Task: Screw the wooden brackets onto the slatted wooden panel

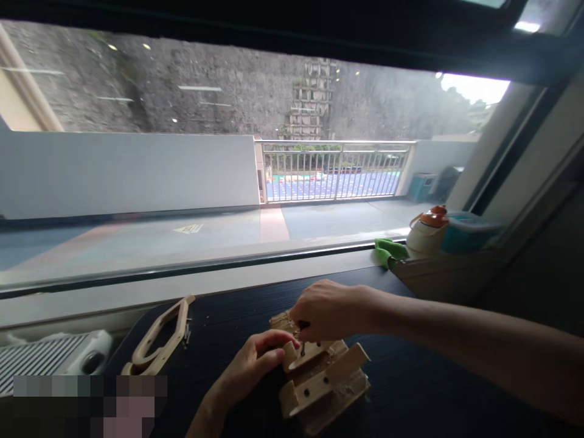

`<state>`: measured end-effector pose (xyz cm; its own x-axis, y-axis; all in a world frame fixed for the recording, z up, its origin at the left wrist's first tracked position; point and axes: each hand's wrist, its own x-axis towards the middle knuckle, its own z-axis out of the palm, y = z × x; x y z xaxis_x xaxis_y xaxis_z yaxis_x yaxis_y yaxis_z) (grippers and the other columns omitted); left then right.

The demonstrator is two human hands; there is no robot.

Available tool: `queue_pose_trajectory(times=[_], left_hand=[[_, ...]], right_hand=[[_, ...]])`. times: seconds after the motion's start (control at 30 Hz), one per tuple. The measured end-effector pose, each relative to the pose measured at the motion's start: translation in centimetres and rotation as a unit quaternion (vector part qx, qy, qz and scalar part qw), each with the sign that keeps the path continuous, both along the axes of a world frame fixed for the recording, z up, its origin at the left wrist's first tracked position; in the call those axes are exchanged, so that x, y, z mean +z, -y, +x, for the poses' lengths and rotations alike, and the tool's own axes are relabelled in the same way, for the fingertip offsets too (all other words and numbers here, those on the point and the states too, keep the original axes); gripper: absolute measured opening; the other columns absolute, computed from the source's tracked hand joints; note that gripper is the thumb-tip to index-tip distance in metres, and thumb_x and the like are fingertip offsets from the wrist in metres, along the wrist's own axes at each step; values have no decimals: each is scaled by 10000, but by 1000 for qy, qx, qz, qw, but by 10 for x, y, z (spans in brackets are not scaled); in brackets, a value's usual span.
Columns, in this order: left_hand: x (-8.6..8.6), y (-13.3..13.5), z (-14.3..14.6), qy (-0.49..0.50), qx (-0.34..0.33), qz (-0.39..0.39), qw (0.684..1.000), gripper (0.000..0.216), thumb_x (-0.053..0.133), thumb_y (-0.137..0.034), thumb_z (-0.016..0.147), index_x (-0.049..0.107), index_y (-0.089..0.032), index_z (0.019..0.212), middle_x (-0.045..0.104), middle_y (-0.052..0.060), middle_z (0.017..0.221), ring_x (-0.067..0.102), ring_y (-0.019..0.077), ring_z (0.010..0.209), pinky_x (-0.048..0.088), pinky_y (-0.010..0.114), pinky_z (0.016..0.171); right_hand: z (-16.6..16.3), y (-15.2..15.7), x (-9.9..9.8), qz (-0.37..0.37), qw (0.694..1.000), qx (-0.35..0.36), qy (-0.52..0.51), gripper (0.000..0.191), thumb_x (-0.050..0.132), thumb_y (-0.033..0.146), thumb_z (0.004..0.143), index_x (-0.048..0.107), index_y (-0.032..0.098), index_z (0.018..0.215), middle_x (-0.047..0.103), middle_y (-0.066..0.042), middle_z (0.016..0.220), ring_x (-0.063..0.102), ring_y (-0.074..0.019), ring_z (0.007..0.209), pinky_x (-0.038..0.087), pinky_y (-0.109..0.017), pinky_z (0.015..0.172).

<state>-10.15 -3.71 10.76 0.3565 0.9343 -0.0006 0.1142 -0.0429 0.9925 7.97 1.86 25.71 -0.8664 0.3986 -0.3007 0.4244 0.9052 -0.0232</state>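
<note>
My right hand [326, 310] is closed in a fist from above around what looks like a dark-handled screwdriver [303, 348], most of it hidden by the fingers. Its thin shaft points down at a pale wooden block [314, 353]. With thumb and fingers, my left hand [258, 359] grips the rounded left end of that same block. In front of it lies a second wooden block [319, 386] with two dark holes. Both blocks rest on a wooden base [337, 407] that has clear film or tape on it.
A wooden frame [176, 328] lies at the table's left, with several screws [187, 334] beside it. Left of the table is a white ribbed appliance [55, 359]. A green cloth [390, 250], a bottle with an orange lid [427, 230] and a teal box [469, 231] stand by the window.
</note>
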Motion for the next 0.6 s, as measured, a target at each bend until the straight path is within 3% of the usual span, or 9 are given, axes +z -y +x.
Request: queue_pose_trajectory(times=[0.13, 0.33, 0.6], left_hand=[[-6, 3, 9, -40, 28, 46, 998, 362, 598, -493, 807, 734, -187, 944, 607, 106, 1294, 446, 344, 1271, 302, 435, 1080], [-2, 4, 14, -79, 2, 47, 996, 351, 544, -476, 821, 680, -168, 921, 682, 93, 1006, 591, 292, 1016, 427, 398, 942], [0, 3, 12, -107, 1, 59, 993, 306, 578, -474, 788, 642, -182, 851, 663, 83, 1053, 566, 293, 1044, 410, 373, 952]], right_hand=[[3, -5, -6, -3, 1000, -3, -16, 227, 534, 321, 847, 709, 177, 844, 693, -37, 761, 572, -140, 644, 256, -257, 503], [0, -2, -9, 2, 999, -42, -22, 283, 489, 347, 876, 705, 166, 856, 704, -63, 785, 621, -177, 692, 275, -262, 508], [0, 6, 11, -4, 999, 38, 34, 150, 554, 231, 845, 663, 178, 933, 703, -22, 865, 624, -160, 764, 268, -257, 495]])
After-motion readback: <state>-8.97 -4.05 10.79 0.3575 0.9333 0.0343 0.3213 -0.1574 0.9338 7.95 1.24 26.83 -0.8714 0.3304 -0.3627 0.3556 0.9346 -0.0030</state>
